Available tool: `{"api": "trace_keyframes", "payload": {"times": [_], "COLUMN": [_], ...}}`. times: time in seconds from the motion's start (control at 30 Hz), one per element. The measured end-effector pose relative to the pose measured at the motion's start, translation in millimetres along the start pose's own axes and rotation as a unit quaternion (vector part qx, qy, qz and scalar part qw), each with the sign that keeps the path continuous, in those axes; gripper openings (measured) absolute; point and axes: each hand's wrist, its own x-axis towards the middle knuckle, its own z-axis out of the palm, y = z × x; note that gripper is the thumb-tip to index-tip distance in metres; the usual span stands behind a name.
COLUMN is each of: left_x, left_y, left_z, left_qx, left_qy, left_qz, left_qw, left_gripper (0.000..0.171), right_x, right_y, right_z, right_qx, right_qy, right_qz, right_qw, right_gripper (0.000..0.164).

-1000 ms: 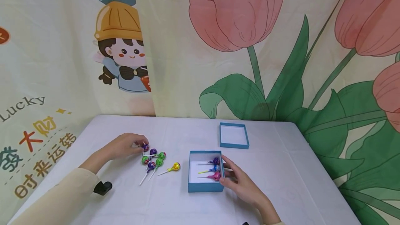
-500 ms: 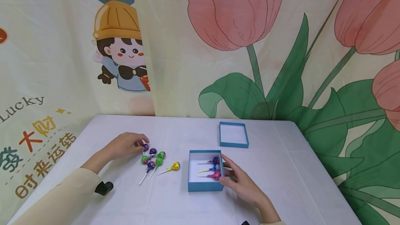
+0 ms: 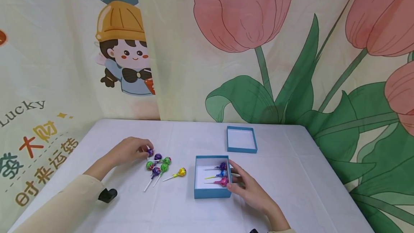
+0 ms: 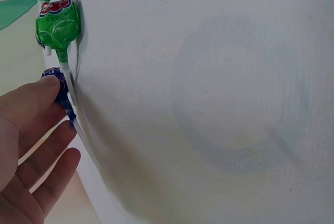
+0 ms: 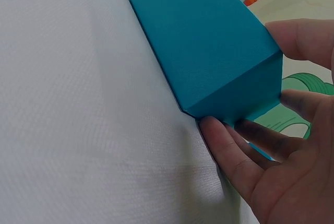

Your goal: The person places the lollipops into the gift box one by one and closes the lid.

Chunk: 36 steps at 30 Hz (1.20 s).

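My left hand (image 3: 134, 149) is at the left of a lollipop pile, thumb and fingers pinching the head of a purple-blue lollipop (image 4: 63, 94); its white stick lies low along the cloth. Beside it are green lollipops (image 4: 58, 28) and purple ones, with a yellow lollipop (image 3: 179, 173) slightly apart to the right. My right hand (image 3: 250, 186) grips the right side of an open blue box (image 3: 212, 193), thumb at the near corner, other fingers along the wall. Inside lie a purple lollipop (image 3: 222, 166), a blue one (image 3: 221, 174) and a pink one (image 3: 223, 181), heads against the right wall.
The box's blue lid (image 3: 242, 140) lies hollow side up behind the box, towards the back of the white-covered table (image 3: 181, 211). A printed curtain (image 3: 181, 82) hangs directly behind the table's far edge. A black object (image 3: 107, 195) shows by the left sleeve.
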Motion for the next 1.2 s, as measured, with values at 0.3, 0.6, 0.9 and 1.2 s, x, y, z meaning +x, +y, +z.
{"api": "trace_keyframes", "payload": {"times": [0.3,0.6,0.9,1.2], "left_x": [2.3,6.6,11.7,16.8], "left_y": [6.9,49.8,92.3,129.9], "left_z": [-4.2,-12.6,-12.3,-8.2], "left_qx": [-0.008,-0.034,-0.067,-0.094], "left_qy": [0.026,0.034,0.029,0.013], "left_qz": [0.009,0.033,0.046,0.061], "left_qw": [0.9996,0.9983,0.9963,0.9936], "left_gripper": [0.022,0.021,0.021,0.021], "right_x": [1,1,1,1], "right_y": [1,2,3,3], "right_z": [0,0,0,-2], "right_qx": [-0.008,-0.007,-0.005,-0.003], "right_qy": [0.0,-0.002,-0.004,-0.011], "right_qz": [-0.004,-0.001,-0.008,-0.014], "right_qw": [1.0,1.0,1.0,1.0], "right_gripper": [0.079,0.079,0.078,0.079]}}
